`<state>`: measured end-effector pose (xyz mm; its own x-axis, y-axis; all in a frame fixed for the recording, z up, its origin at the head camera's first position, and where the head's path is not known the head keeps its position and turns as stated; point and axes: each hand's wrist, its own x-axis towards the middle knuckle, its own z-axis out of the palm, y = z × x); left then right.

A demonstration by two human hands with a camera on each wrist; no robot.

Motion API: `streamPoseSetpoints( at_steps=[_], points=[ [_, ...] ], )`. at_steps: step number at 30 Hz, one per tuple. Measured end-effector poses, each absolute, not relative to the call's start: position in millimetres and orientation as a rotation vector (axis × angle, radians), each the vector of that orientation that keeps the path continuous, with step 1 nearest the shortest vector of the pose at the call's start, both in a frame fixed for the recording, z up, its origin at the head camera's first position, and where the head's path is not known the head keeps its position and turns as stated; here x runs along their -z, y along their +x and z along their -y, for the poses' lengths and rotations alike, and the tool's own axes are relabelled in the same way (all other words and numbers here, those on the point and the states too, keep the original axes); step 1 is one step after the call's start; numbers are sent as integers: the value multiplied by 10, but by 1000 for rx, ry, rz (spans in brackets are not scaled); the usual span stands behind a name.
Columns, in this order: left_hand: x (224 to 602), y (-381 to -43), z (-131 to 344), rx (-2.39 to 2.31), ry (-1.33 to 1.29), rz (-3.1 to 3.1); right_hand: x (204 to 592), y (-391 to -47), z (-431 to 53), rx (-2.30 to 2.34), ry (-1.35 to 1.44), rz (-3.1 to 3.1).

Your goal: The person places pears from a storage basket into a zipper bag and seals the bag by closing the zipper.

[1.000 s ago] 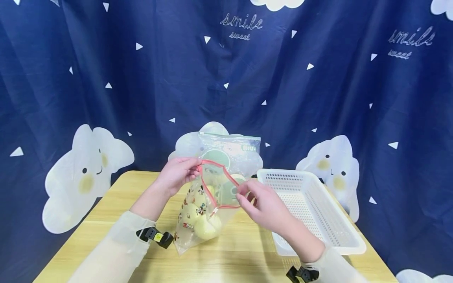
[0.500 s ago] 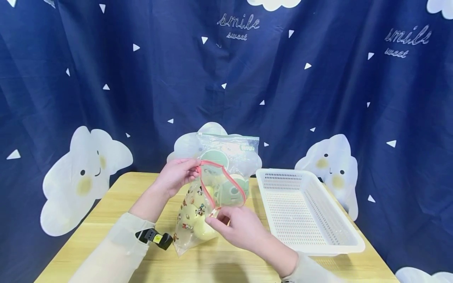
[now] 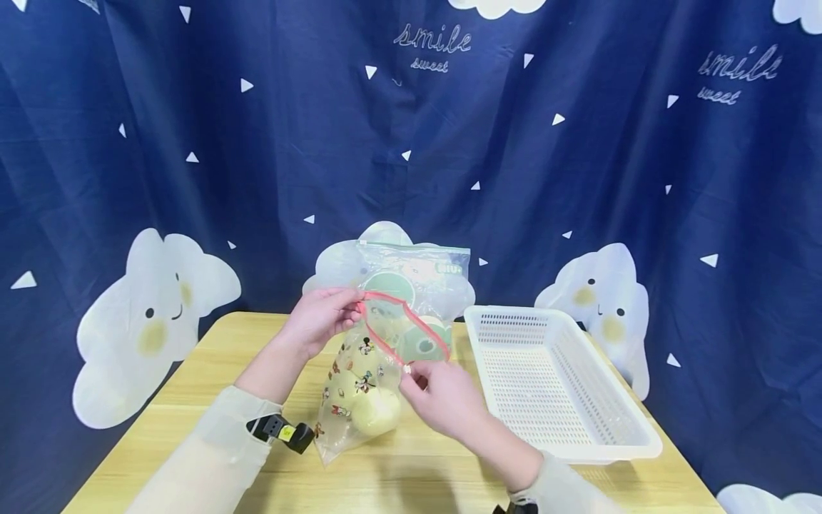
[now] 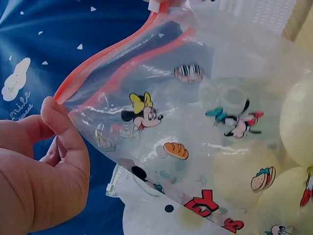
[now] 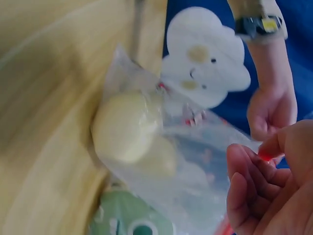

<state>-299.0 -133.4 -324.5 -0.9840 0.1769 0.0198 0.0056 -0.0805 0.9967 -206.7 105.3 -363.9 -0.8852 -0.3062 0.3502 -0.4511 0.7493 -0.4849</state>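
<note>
A clear zipper bag (image 3: 349,378) with cartoon prints and a red zip edge stands tilted over the table, its mouth gaping. Inside are several pale yellow rounded objects (image 3: 375,412), their kind blurred by the plastic. My left hand (image 3: 324,318) pinches the top left corner of the red edge between thumb and fingers. At the near side of the mouth, my right hand (image 3: 443,396) pinches the zip edge where the white slider (image 4: 155,6) sits. A red bit of the zip shows between thumb and finger in the right wrist view.
Behind the zipper bag stands another clear bag (image 3: 443,285) with a green zip top and light green things in it. A white perforated plastic basket (image 3: 632,414) lies at the right of the wooden table (image 3: 308,492). A blue cloud-print curtain (image 3: 411,143) hangs behind.
My right hand has come from the right side of the bag's mouth down to the slider, then shifted a little right and up, pulling the near zip edge straighter. The left hand keeps its place.
</note>
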Motion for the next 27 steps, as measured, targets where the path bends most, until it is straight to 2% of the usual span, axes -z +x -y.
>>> streamPoseSetpoints(
  at_steps=[9,16,22,27],
  points=[
    [3184,-2885,1371,-2121,190,-2154,3355,-2376,-1487,-787,525,2640],
    [3057,-2576,1331,-1855,321,-2102,3198,-2500,-1832,-842,538,2489],
    [3127,-2340,1273,-1716,484,-2036,3237,-2483,-2032,-907,601,2514],
    [3336,-2442,1397,-1726,450,-2176,3371,-2467,-2127,-911,630,2603]
  ],
)
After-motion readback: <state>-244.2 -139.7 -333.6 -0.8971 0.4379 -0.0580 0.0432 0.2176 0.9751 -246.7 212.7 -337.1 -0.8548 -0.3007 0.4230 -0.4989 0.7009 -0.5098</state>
